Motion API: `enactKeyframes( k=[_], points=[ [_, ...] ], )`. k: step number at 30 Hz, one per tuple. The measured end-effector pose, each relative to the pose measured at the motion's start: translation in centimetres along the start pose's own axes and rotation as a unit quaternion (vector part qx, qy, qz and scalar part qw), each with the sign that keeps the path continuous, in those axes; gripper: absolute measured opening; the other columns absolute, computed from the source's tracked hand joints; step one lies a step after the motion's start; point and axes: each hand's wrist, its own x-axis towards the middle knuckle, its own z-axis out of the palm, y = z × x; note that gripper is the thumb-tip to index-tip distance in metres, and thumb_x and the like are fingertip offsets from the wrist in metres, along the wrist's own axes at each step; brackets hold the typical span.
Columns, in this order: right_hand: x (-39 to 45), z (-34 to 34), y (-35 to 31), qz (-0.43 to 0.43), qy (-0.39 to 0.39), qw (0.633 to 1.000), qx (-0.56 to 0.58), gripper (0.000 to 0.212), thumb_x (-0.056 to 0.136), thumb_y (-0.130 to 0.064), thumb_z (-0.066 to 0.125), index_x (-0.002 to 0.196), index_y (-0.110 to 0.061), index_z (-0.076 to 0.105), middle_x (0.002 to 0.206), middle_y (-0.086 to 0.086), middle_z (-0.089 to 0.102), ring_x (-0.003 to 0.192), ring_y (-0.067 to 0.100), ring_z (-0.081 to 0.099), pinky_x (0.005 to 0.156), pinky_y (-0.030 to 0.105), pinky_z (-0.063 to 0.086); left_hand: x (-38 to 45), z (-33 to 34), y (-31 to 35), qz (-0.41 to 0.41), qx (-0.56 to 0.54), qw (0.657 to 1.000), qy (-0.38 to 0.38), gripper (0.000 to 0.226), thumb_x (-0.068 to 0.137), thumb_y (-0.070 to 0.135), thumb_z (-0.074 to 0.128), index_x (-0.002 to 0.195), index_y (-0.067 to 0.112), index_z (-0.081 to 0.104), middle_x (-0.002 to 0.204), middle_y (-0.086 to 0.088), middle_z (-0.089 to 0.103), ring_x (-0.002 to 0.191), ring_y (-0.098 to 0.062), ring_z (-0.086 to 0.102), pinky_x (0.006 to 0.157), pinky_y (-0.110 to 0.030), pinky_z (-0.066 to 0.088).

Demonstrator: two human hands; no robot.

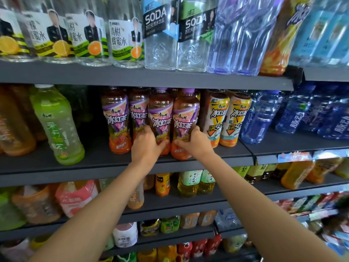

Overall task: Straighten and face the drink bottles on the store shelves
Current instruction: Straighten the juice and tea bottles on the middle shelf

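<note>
Several purple-labelled iced tea bottles stand in a row on the middle shelf [94, 159]. My left hand [146, 146] grips the lower part of one of them, the third bottle [160, 114] from the left. My right hand [194, 142] grips the fourth bottle [186, 118], the one closest to the shelf edge. Both bottles stand upright with labels facing me. Left of my hands stands another purple-labelled bottle [116, 118], and two yellow-labelled iced tea bottles [219, 118] stand to the right.
A green tea bottle [56, 125] leans at the left of the same shelf, with a dark gap between it and the purple bottles. Blue bottles [264, 118] fill the right section. Water and soda bottles [160, 33] line the shelf above; more drinks fill the shelves below.
</note>
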Motion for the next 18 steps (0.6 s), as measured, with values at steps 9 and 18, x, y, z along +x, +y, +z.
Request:
enactKeyframes(
  k=[9,18],
  points=[
    [1.8,2.7,-2.1,0.056,0.026,0.996,0.057,0.073,0.089,-0.035,0.062,0.139,0.003,0.024,0.141,0.02,0.032,0.126,0.034,0.041,0.098,0.036,0.037,0.7,0.0,-1.2,-0.018,-0.025,0.999,-0.012,0.063,0.086,0.037,0.065,0.13,0.001,0.037,0.127,-0.016,0.052,0.117,-0.032,0.05,0.087,-0.037,0.043],
    [-7.0,9.3,5.5,-0.024,0.099,0.984,0.146,0.01,0.091,-0.015,0.059,0.094,-0.006,0.059,0.082,0.003,0.061,0.072,0.02,0.058,0.067,0.038,0.047,-8.3,1.9,-8.3,0.094,-0.107,0.986,0.092,0.023,0.08,-0.003,0.061,0.101,0.003,0.054,0.096,-0.01,0.053,0.09,-0.019,0.05,0.076,-0.025,0.043]
  ],
)
